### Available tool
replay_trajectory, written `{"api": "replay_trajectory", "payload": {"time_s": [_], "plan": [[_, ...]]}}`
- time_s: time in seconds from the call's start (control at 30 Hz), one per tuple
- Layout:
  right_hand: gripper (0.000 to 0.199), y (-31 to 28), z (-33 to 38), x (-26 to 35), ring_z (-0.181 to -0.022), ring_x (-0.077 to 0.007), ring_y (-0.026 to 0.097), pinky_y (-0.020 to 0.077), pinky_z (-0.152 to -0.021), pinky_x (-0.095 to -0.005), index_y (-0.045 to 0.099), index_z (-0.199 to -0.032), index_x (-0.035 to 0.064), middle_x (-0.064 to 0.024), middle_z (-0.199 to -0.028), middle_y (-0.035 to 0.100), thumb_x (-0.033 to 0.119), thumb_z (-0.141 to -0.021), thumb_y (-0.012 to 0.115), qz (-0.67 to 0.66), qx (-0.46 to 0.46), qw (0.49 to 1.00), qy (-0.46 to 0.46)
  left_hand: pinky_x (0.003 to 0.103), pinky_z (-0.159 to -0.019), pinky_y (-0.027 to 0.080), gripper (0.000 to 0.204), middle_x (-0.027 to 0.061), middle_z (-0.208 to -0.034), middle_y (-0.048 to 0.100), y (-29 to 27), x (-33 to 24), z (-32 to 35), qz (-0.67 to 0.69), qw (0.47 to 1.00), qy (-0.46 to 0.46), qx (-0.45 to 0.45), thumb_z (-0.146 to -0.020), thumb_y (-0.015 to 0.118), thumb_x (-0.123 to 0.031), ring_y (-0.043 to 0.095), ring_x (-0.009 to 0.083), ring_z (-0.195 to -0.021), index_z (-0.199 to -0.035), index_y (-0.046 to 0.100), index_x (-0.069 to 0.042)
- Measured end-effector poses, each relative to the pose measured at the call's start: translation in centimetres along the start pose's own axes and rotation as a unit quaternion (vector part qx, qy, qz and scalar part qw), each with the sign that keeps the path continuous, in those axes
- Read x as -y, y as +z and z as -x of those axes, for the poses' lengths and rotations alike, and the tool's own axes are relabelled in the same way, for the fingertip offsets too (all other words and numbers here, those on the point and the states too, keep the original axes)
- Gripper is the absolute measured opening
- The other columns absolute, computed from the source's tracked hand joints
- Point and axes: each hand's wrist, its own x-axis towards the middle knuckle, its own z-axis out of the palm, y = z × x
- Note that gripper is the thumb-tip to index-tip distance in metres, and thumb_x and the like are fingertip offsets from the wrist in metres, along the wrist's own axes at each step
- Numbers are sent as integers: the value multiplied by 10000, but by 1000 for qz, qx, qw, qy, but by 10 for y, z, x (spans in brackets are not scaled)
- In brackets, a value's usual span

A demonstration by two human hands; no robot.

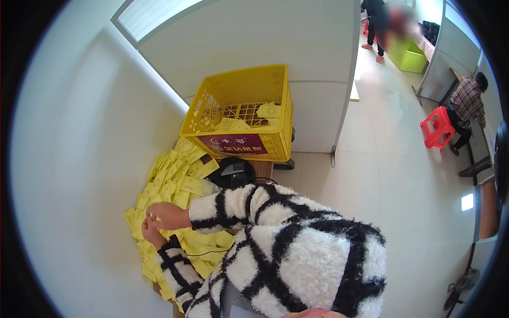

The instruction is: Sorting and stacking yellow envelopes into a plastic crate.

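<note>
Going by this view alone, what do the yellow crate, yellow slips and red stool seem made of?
Yellow crate: likely moulded plastic, satin finish; flower-shaped openings and lattice bottom suggest it.
Yellow slips: paper or thin film, can't tell which; thin, flat, rather matte.
Red stool: probably plastic, smooth; uniform bright colour, moulded-looking shape.

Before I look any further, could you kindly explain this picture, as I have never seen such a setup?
There is no machine here, only a person's two bare hands. The picture comes from a wide fisheye camera worn on the head, looking down, so straight edges bend near the rim. The left hand and right hand are close together over a heap of flat yellow pieces; whether they hold one is too small to tell. Beyond the heap is a yellow crate with similar pieces inside. Some brown surface shows below it.
</note>
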Motion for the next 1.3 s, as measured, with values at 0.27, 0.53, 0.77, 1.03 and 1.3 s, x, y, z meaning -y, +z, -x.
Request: {"api": "replay_trajectory", "payload": {"time_s": [0.27,0.53,0.77,1.03,1.3], "plan": [[731,2,15,-31,-1087,-266,551,466,-906,-368,481,-1213,-76,-193,-1165,563,426,-746,734,-217,-60,944,240,226,-738,475,143,17,-841,630,53,-67,-16,44,993,-62,-87,-895,625,-204,601,98,-795,-953,578,-83],[586,9,23,-15,-965,-192,605,498,-828,-319,538,-1166,-61,-104,-1073,625,338,-784,734,-567,74,774,271,244,-725,496,205,5,-812,609,71,-44,-29,135,984,-97,-60,-866,661,-231,577,105,-744,-987,596,-79],[614,18,41,-26,-833,-189,620,503,-731,-304,576,-1095,-66,-100,-962,642,387,-727,771,-487,35,802,344,249,-710,490,146,18,-794,605,76,-29,-19,7,991,22,-131,-891,626,-172,579,115,-736,-939,588,-39],[457,14,56,9,-908,-126,582,480,-781,-270,634,-1086,7,-42,-1008,644,367,-813,705,-456,40,821,342,326,-706,471,79,58,-804,617,74,-58,5,-417,830,339,-146,-853,643,-112,579,221,-735,-874,616,-40],[506,38,50,-32,-940,-138,581,453,-837,-280,696,-1049,67,-87,-1034,667,518,-827,634,-309,75,878,358,369,-756,443,119,85,-827,620,42,9,-20,-388,798,433,-160,-781,697,-83,573,263,-802,-867,621,-51]]}}
